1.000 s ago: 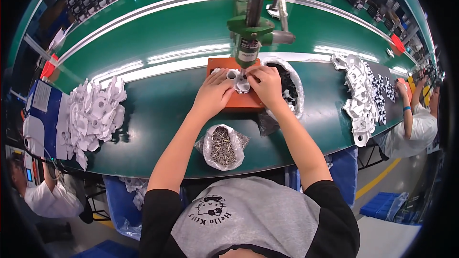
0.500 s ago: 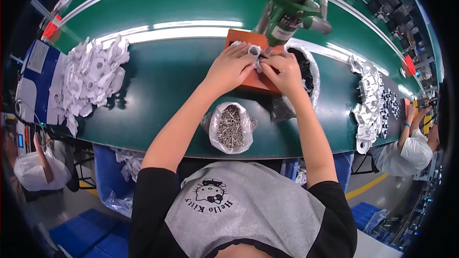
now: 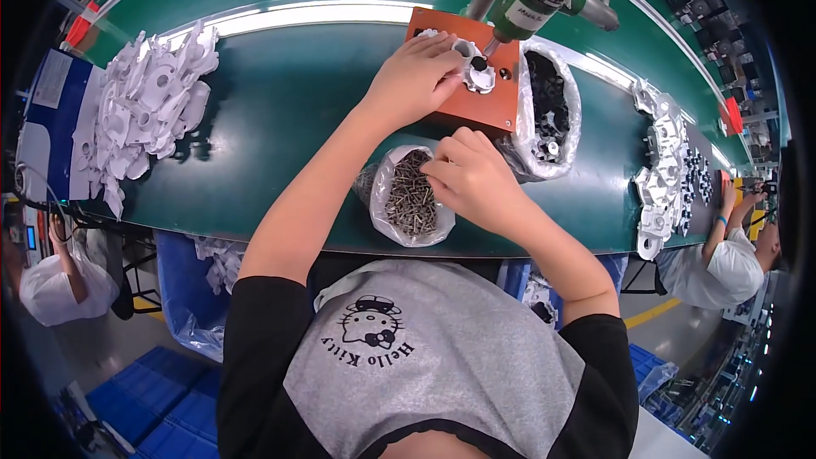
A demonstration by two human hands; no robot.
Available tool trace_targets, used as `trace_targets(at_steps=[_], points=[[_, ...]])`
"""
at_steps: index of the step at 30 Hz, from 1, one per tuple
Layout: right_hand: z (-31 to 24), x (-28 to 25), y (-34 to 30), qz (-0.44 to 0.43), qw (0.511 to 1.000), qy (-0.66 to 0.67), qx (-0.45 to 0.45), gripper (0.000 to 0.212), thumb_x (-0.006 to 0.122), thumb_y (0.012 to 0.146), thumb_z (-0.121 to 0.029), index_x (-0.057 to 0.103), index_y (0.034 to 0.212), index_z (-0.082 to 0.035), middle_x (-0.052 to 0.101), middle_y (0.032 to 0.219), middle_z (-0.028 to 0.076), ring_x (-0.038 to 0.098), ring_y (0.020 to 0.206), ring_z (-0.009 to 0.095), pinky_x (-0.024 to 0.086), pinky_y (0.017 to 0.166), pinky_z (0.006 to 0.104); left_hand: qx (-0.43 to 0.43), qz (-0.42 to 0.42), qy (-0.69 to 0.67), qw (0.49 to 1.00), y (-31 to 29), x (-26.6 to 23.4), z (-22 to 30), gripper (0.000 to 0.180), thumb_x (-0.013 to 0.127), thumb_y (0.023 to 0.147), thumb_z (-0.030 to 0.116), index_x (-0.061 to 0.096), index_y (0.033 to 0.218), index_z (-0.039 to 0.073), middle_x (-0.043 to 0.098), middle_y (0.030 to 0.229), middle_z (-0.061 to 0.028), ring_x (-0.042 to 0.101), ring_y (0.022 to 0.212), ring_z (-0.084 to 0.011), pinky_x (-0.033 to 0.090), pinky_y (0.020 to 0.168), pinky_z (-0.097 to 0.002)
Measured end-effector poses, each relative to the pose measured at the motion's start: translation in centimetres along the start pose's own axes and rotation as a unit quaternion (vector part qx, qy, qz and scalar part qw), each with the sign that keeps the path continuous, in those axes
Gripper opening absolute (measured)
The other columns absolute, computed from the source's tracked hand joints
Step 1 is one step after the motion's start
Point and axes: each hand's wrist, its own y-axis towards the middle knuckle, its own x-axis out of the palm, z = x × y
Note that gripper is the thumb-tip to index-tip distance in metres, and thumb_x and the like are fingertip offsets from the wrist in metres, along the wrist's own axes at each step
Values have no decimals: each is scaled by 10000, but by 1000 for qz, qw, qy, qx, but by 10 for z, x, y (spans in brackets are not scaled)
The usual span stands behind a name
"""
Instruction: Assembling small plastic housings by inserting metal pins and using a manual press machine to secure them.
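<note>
The right hand (image 3: 478, 183) had moved from the white part (image 3: 483, 79) to the screws (image 3: 412, 206), just left of it; the left hand (image 3: 414, 81) covered the part's left side, on the orange block (image 3: 489, 110). Both grips were unclear.

Illumination: bright across the bench (image 3: 280, 161). Glare: 1 white band along the far edge. Shadow: dark patches right of the left pile (image 3: 157, 89). Distortion: near edge bowed, corners black. Focus: screws (image 3: 410, 208) distinct, far right soft.
</note>
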Motion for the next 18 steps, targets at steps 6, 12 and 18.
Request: trace_targets(at_steps=[6,12,18], points=[[0,-3,-1,-50,994,-92,-23,105,701,668,-102,650,751,-62,502,788,42,482,794,213,398,710,329,-2,5,-12,1000,0,1,-1,145,596,852,192,615,916,63,610,1197,-127,514,1206,-287,372,1045,-419],[3,2,1,-44,993,-105,-31,101,704,659,-113,646,733,-73,492,786,40,478,792,210,389,704,329,0,7,-1,1000,0,0,-1,143,599,851,192,613,915,65,611,1193,-124,513,1207,-287,373,1043,-417],[12,-17,5,27,993,101,57,97,706,728,-98,695,812,-52,538,755,58,538,752,223,432,633,329,-8,-2,-11,1000,0,1,-1,149,591,853,196,607,925,66,606,1203,-126,508,1210,-292,371,1045,-416]])
